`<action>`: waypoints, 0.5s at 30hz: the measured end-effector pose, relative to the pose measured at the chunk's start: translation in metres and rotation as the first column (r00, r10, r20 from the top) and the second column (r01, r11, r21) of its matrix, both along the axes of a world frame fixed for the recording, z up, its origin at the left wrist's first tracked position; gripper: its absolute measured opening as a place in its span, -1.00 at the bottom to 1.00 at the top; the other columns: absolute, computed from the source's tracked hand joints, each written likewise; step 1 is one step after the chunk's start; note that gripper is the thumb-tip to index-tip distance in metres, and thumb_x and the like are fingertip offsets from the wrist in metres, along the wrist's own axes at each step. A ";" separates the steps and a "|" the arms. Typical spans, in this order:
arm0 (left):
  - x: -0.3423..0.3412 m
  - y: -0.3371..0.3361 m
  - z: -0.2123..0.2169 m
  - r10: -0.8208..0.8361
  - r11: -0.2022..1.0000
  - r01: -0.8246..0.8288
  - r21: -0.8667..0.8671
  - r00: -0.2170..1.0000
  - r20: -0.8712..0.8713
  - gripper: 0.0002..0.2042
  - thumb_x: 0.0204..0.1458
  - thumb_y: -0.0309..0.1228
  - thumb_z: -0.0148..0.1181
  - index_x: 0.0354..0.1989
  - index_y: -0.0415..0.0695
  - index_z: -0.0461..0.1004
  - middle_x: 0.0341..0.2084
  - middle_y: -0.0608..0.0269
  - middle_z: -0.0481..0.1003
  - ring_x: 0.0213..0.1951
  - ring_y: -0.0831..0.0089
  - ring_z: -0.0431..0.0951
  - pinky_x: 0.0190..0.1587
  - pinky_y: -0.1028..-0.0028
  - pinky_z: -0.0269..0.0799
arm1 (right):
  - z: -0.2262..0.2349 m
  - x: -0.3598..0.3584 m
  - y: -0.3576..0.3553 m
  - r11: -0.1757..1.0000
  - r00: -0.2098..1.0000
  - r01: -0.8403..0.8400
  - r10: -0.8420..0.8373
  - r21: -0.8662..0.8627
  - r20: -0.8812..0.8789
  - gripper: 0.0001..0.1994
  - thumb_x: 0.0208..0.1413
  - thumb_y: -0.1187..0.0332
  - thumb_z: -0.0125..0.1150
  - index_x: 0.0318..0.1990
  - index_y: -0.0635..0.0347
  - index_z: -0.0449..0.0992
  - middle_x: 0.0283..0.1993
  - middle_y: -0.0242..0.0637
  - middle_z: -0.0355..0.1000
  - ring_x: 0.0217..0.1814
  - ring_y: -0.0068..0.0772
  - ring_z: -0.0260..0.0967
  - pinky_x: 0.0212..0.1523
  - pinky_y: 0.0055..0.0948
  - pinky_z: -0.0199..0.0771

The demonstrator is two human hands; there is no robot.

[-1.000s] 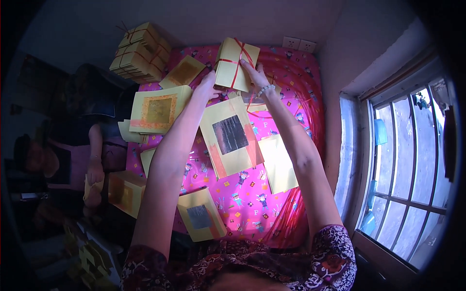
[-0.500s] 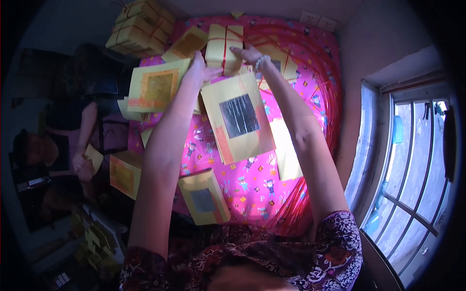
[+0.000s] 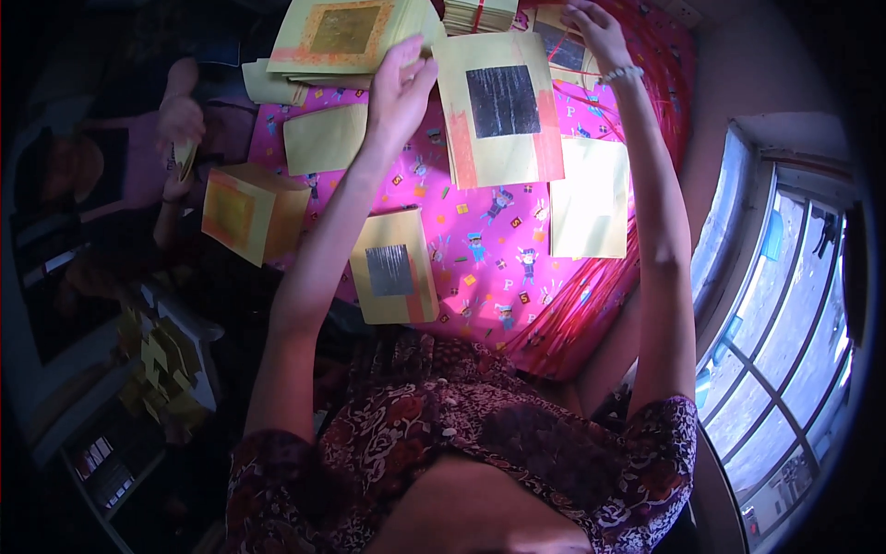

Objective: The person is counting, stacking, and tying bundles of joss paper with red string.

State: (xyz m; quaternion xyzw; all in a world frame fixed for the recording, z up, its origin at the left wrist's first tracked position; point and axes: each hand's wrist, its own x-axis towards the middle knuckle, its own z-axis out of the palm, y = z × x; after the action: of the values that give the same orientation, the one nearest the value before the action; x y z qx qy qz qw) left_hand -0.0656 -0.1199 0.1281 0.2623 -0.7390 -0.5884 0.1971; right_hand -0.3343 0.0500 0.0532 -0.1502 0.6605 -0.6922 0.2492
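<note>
Left hand: I see it pinching the big yellow stack.
Right hand: cannot tell.
Risk: loose pinch, sheets could slide off.

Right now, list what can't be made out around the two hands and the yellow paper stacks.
- Head view: the right hand reaches the top edge, so what its fingers touch is cut off.
- The left hand shows only its back; its grip on the silver-square stack is hidden.
- The bundle at the top edge is cropped.
- The dark left side is unreadable.

Both hands farther up, apart.
</note>
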 end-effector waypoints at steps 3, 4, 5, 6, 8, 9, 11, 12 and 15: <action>0.106 0.020 -0.023 0.002 0.999 0.001 -0.048 0.997 0.080 -0.65 0.07 -0.46 0.10 0.06 -0.19 0.34 -0.02 0.15 0.41 -0.01 0.38 0.43 0.03 0.46 0.34 | 0.033 0.068 0.036 0.997 0.991 0.083 -0.083 -0.008 -0.107 -0.70 0.16 0.22 0.13 -0.04 0.17 0.45 -0.23 -0.42 0.46 -0.22 -0.62 0.38 -0.17 -0.56 0.39; 0.144 0.029 -0.033 0.030 0.996 -0.019 -0.088 0.992 0.123 -0.68 0.08 -0.46 0.09 0.03 -0.18 0.36 -0.05 0.17 0.42 -0.03 0.38 0.44 0.01 0.46 0.35 | 0.042 0.095 0.051 0.997 0.992 0.075 -0.074 0.000 -0.103 -0.75 0.18 0.26 0.09 -0.07 0.18 0.46 -0.26 -0.42 0.45 -0.22 -0.62 0.38 -0.16 -0.57 0.39; 0.180 0.039 -0.046 0.057 0.993 -0.038 -0.113 0.983 0.176 -0.70 0.06 -0.48 0.10 -0.01 -0.18 0.39 -0.10 0.15 0.43 -0.07 0.34 0.46 -0.01 0.44 0.37 | 0.047 0.121 0.065 0.998 0.993 0.067 -0.066 0.004 -0.101 -0.79 0.21 0.30 0.06 -0.10 0.18 0.48 -0.28 -0.42 0.45 -0.23 -0.63 0.38 -0.15 -0.57 0.39; 0.211 0.048 -0.059 0.072 0.990 -0.043 -0.131 0.972 0.223 -0.72 0.04 -0.49 0.10 -0.04 -0.18 0.41 -0.15 0.12 0.45 -0.10 0.29 0.48 -0.04 0.42 0.38 | 0.044 0.150 0.082 0.998 0.997 0.059 -0.059 0.003 -0.053 -0.78 0.21 0.27 0.06 -0.12 0.20 0.48 -0.29 -0.43 0.44 -0.23 -0.64 0.38 -0.16 -0.61 0.38; 0.265 0.065 -0.068 -0.033 0.953 0.122 -0.276 0.951 0.307 -0.73 -0.01 -0.52 0.11 -0.09 -0.16 0.42 -0.22 0.07 0.43 -0.13 0.15 0.47 -0.07 0.35 0.39 | 0.035 0.215 0.111 0.999 0.999 0.039 -0.039 -0.001 0.015 -0.81 0.21 0.28 0.05 -0.16 0.18 0.48 -0.28 -0.46 0.43 -0.23 -0.68 0.34 -0.18 -0.64 0.31; 0.284 0.072 -0.066 -0.073 0.942 0.174 -0.287 0.941 0.330 -0.73 -0.03 -0.53 0.12 -0.10 -0.16 0.43 -0.21 0.08 0.43 -0.12 0.12 0.46 -0.07 0.32 0.38 | 0.021 0.249 0.123 0.999 1.000 0.010 -0.011 0.049 0.010 -0.83 0.21 0.30 0.05 -0.18 0.17 0.47 -0.27 -0.47 0.42 -0.22 -0.68 0.34 -0.18 -0.62 0.30; 0.320 0.083 -0.070 -0.114 0.905 0.248 -0.346 0.924 0.366 -0.66 -0.08 -0.51 0.16 -0.06 -0.16 0.40 -0.20 0.08 0.41 -0.10 0.07 0.43 -0.06 0.27 0.37 | -0.002 0.319 0.135 0.990 0.993 -0.091 0.082 0.104 0.084 -0.87 0.21 0.36 0.03 -0.18 0.17 0.44 -0.25 -0.47 0.43 -0.22 -0.66 0.34 -0.22 -0.62 0.33; 0.334 0.086 -0.075 -0.067 0.872 0.224 -0.435 0.935 0.347 -0.59 -0.10 -0.49 0.19 0.00 -0.16 0.35 -0.18 0.04 0.39 -0.09 0.07 0.42 -0.04 0.25 0.35 | -0.015 0.356 0.137 0.988 0.979 -0.093 0.068 0.123 0.193 -0.90 0.18 0.46 0.05 -0.20 0.24 0.43 -0.29 -0.45 0.40 -0.29 -0.64 0.32 -0.26 -0.62 0.33; 0.365 0.091 -0.099 0.096 0.930 0.059 -0.362 0.913 0.396 -0.36 -0.13 -0.38 0.27 0.17 -0.20 0.15 -0.10 -0.14 0.31 -0.07 0.04 0.36 0.00 0.16 0.31 | -0.044 0.450 0.138 0.878 0.976 -0.212 0.212 0.429 0.050 -0.77 0.09 0.41 0.15 -0.10 0.27 0.43 -0.24 -0.19 0.50 -0.25 -0.43 0.48 -0.24 -0.46 0.48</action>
State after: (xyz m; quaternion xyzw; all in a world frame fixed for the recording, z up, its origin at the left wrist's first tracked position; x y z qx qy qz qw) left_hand 0.2998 -0.0287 0.0290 0.3448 -0.8576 -0.3709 0.0901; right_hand 0.1161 0.1885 0.0093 -0.1621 0.7768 -0.4972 0.3508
